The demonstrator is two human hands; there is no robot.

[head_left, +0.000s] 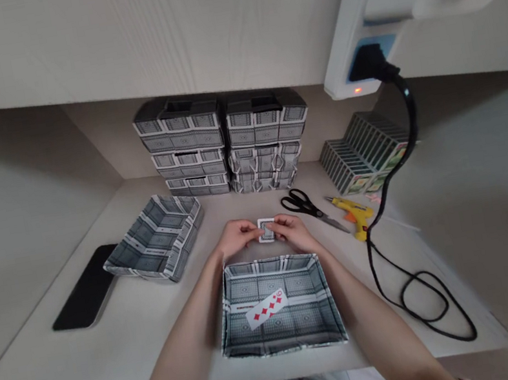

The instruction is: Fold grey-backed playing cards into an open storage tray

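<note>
Between my two hands is a playing card (266,235), its patterned back facing up, just beyond the nearer box. My left hand (239,237) pinches its left edge. On its right edge the fingers of my right hand (292,230) are closed. Whether it is one card or several, I cannot tell. Right in front of me, between my forearms, sits an open box made of playing cards (301,322). A cut or folded piece of a red diamond card (268,309) lies slanted on its floor.
A second card box (158,236) and a black phone (85,288) lie left. Stacked card boxes (190,139) stand at the back. Black scissors (305,204), a yellow glue gun (355,213), its looping cord (445,313) and card decks (364,147) are right. A power strip (354,34) hangs above.
</note>
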